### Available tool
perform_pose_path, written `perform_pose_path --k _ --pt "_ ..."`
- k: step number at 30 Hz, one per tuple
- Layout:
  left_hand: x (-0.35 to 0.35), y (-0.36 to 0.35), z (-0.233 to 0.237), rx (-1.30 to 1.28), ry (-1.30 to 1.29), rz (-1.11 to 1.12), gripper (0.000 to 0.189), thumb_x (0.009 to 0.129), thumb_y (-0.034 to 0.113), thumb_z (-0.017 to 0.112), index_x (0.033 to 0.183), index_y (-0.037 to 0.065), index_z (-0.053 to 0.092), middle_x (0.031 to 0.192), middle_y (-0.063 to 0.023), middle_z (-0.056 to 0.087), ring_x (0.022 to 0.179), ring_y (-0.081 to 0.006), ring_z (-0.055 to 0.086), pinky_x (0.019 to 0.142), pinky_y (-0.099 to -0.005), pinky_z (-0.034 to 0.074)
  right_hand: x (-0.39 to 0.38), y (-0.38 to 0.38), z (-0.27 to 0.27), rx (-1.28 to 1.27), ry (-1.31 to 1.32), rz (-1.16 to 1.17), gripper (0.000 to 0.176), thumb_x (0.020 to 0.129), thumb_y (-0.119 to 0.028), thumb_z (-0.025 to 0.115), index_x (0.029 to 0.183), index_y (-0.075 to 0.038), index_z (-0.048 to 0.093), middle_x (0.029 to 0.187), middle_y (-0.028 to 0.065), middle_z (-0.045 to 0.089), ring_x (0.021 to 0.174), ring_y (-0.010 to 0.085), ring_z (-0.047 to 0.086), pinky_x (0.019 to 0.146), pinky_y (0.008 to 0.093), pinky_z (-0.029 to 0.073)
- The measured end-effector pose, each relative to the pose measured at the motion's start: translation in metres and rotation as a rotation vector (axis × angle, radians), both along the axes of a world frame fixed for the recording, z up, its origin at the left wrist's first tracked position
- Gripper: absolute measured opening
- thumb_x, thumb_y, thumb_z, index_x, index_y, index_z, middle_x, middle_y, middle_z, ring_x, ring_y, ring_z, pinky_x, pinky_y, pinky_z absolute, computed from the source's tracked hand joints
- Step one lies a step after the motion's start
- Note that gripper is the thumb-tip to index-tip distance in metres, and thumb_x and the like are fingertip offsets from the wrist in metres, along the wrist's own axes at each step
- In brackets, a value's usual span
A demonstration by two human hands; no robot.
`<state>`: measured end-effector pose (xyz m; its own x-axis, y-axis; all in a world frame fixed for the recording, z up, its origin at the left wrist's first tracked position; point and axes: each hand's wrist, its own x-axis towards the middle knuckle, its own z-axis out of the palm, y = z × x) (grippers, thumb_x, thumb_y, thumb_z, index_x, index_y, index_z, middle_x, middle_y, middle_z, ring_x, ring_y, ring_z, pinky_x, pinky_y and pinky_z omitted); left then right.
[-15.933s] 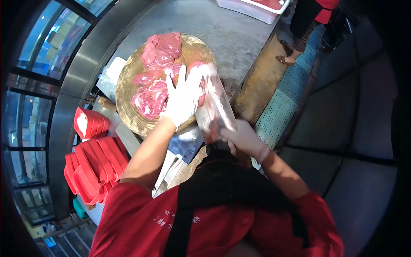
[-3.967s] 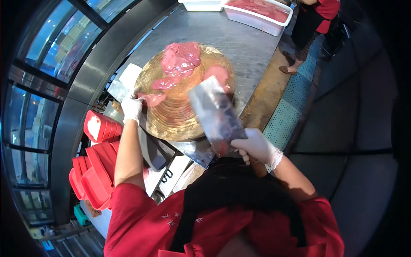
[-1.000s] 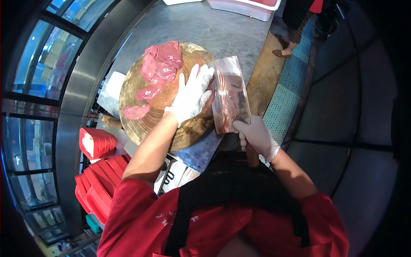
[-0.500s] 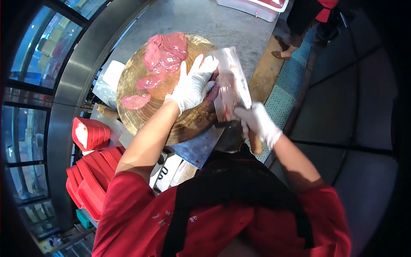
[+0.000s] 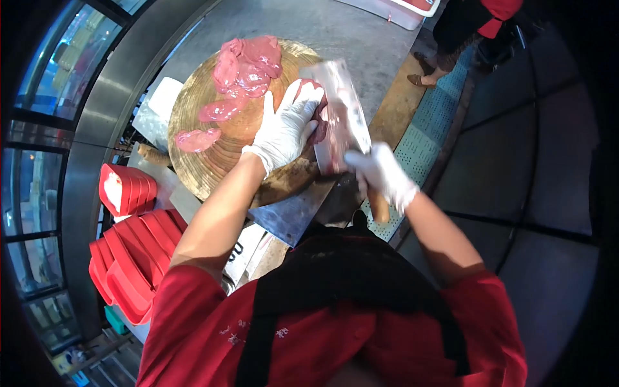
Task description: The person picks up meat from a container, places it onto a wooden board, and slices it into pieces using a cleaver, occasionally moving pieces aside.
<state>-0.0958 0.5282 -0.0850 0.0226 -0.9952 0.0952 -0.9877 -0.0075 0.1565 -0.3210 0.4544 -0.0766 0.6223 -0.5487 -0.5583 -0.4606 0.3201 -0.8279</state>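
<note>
My right hand (image 5: pixel 382 174), in a white glove, is closed around the wooden handle of a broad cleaver (image 5: pixel 342 122). The cleaver's blade is smeared red and stands at the right side of a round wooden chopping block (image 5: pixel 187 116). My gloved left hand (image 5: pixel 287 129) presses on a dark red piece of raw meat (image 5: pixel 317 131), fingers over it and thumb beside the blade. Part of that piece is hidden by the hand and the blade. More glossy raw meat (image 5: pixel 248 68) is heaped at the block's far side, with two separate pieces (image 5: pixel 222 109) nearer the left edge.
The block stands on a metal table (image 5: pixel 309 29). Stacked red trays (image 5: pixel 138 258) and red containers (image 5: pixel 129 190) are at the left. A white tub (image 5: pixel 406 16) sits at the far edge. Another person (image 5: pixel 451 45) stands at the upper right, beside the green mat (image 5: pixel 425 135).
The cleaver and my right hand have shifted slightly left and up in view. The whole scene has also slid a little left and up. My left hand stays on the meat.
</note>
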Motion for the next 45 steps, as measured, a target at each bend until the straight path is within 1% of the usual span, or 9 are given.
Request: perform_pose_path --k 13,20,28,30,33,34,36,41,45 --pt "-0.012 0.001 -0.004 0.027 -0.175 -0.008 0.064 0.101 0.026 0.050 0.157 0.006 0.026 0.157 -0.0192 0.033 0.149 -0.0352 0.027 0.120 -0.0569 0.019 0.017 0.001 -0.001 -0.008 0.002 0.031 0.028 0.091 -0.020 0.065 0.083 0.006 0.063 0.059 0.0067 0.054 0.042 0.0166 0.053 0.038 0.0333 0.047" --pt "-0.017 0.005 0.023 0.152 -0.001 -0.019 0.062 0.099 0.021 0.053 0.155 0.006 0.031 0.154 -0.0218 0.036 0.148 -0.0380 0.028 0.119 -0.0570 0.020 -0.011 0.033 -0.007 0.167 -0.041 -0.001 0.027 0.094 -0.021 0.065 0.084 0.004 0.059 0.061 0.0064 0.054 0.043 0.0164 0.054 0.037 0.0335 0.046" --pt "-0.010 0.066 -0.009 -0.030 0.024 -0.050 0.065 0.100 0.019 0.051 0.159 0.010 0.026 0.163 -0.0186 0.027 0.152 -0.0388 0.022 0.120 -0.0599 0.015 -0.042 0.074 0.002 0.179 0.003 0.200 0.030 0.088 -0.024 0.063 0.084 0.006 0.058 0.061 0.0078 0.057 0.046 0.0175 0.059 0.041 0.0333 0.050" --pt "-0.006 0.076 0.011 -0.038 -0.059 -0.041 0.065 0.099 0.018 0.057 0.157 0.006 0.030 0.161 -0.0191 0.032 0.150 -0.0346 0.030 0.121 -0.0528 0.022 -0.045 0.071 0.013 0.166 0.040 0.266 0.030 0.088 -0.024 0.063 0.085 0.006 0.058 0.062 0.0070 0.057 0.047 0.0173 0.059 0.042 0.0337 0.050" --pt "0.019 0.084 0.023 -0.187 0.727 0.230 0.066 0.089 0.025 0.072 0.148 0.005 0.048 0.141 -0.0191 0.059 0.131 -0.0297 0.056 0.111 -0.0369 0.041 -0.042 0.067 0.029 0.093 0.028 0.366 0.027 0.090 -0.023 0.064 0.091 0.004 0.060 0.062 0.0046 0.056 0.046 0.0144 0.056 0.041 0.0307 0.047" --pt "0.038 0.090 0.025 -0.087 0.731 0.211 0.064 0.088 0.018 0.074 0.146 0.004 0.050 0.139 -0.0143 0.061 0.127 -0.0229 0.057 0.109 -0.0351 0.042 -0.040 0.066 0.035 0.031 0.015 0.426 0.023 0.090 -0.021 0.065 0.094 0.001 0.061 0.061 0.0021 0.053 0.044 0.0123 0.053 0.040 0.0286 0.044" --pt "0.065 0.107 0.047 0.017 1.342 0.182 0.060 0.085 0.012 0.074 0.141 0.002 0.056 0.134 -0.0099 0.064 0.121 -0.0181 0.059 0.106 -0.0322 0.044 -0.026 0.069 0.041 0.005 0.000 0.453 0.024 0.090 -0.021 0.066 0.097 0.002 0.062 0.062 0.0028 0.055 0.044 0.0118 0.053 0.041 0.0279 0.044" --pt "0.106 0.139 0.039 -0.274 1.172 0.466 0.043 0.081 -0.008 0.064 0.124 -0.002 0.068 0.114 -0.0076 0.073 0.104 -0.0174 0.067 0.095 -0.0282 0.051 0.011 0.088 0.032 0.075 -0.102 0.486 0.025 0.091 -0.020 0.065 0.097 0.004 0.062 0.063 0.0041 0.057 0.046 0.0122 0.055 0.041 0.0286 0.045" --pt "0.143 0.150 0.015 -0.384 1.029 0.585 0.042 0.080 -0.008 0.064 0.121 0.000 0.071 0.114 -0.0120 0.073 0.104 -0.0224 0.069 0.095 -0.0311 0.051 0.009 0.092 0.023 0.175 -0.100 0.425 0.024 0.091 -0.020 0.065 0.095 0.003 0.062 0.065 0.0059 0.058 0.048 0.0129 0.057 0.042 0.0291 0.047"
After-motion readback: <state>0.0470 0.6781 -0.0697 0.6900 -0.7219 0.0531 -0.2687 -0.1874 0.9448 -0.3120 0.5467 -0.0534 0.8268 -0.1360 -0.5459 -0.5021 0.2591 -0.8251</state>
